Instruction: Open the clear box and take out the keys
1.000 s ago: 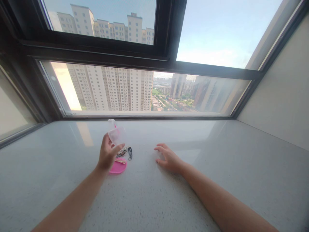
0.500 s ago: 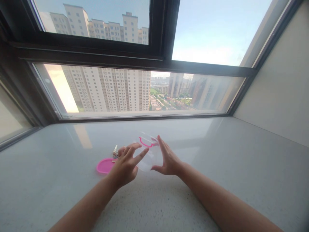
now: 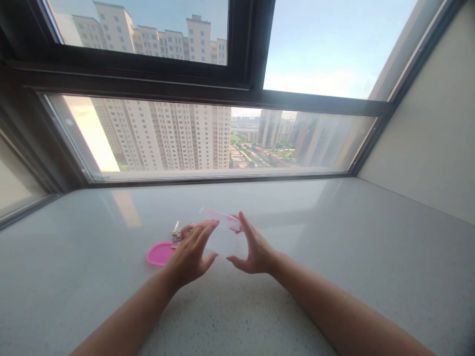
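Note:
A clear plastic container (image 3: pixel 227 243) with a pink strip along its upper far part is between my two hands, its outline faint against the pale surface. My left hand (image 3: pixel 195 249) curves round its left side, thumb low and fingers high. From the right, my right hand (image 3: pixel 256 244) grips it the same way, thumb near the bottom and fingers up by the pink strip. Just left of my left hand lies a pink oval lid (image 3: pixel 160 253), partly hidden by that hand. Beside the lid is a small pile of shiny metallic-looking items (image 3: pixel 176 232), too small to name.
A speckled white sill (image 3: pixel 237 311) stretches under both arms to the dark window frame (image 3: pixel 208 183) at the back. A white wall (image 3: pixel 430 143) closes off the right side. Tall buildings show through the glass.
The container has turned between my hands, so its pink curved strip now looks flatter and blurred. My left index finger has drawn back from the pink strip and the left thumb shows.

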Demonstrator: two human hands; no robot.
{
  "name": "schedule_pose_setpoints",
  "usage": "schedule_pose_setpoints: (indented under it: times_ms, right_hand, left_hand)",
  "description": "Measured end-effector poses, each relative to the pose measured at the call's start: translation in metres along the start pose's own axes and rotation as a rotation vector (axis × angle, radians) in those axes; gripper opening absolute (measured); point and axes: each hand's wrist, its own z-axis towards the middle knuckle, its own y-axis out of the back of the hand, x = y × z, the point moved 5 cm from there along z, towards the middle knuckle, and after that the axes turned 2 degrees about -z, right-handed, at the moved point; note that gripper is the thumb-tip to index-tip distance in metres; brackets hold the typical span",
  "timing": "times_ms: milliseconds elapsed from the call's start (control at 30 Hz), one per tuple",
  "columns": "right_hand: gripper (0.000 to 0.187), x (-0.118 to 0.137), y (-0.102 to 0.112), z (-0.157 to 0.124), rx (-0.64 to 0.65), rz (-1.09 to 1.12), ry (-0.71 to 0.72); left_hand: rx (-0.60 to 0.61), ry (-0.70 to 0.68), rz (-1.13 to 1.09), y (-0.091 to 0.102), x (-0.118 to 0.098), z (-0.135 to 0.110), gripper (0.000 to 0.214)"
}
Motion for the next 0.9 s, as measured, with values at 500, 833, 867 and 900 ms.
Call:
schedule_pose_setpoints:
  times_ms: [500, 833, 867, 900]
  right_hand:
    - [0.053, -0.041, 0.003, -0.007, 0.039, -0.054, -0.301]
    - [0.051, -0.067, -0.015, 0.010, 0.139, -0.303, -0.496]
    - [0.052, -0.068, -0.020, 0.015, 0.156, -0.325, -0.506]
    - [0.053, -0.070, -0.025, 0.021, 0.170, -0.342, -0.514]
  left_hand:
    - [0.040, 0.647, 0.152, -0.003, 0.096, -0.012, 0.034]
    - [0.254, 0.697, 0.100, -0.025, 0.104, -0.023, 0.068]
    - [0.256, 0.697, 0.097, -0.025, 0.102, -0.022, 0.069]
    - [0.255, 0.699, 0.094, -0.024, 0.101, -0.022, 0.069]
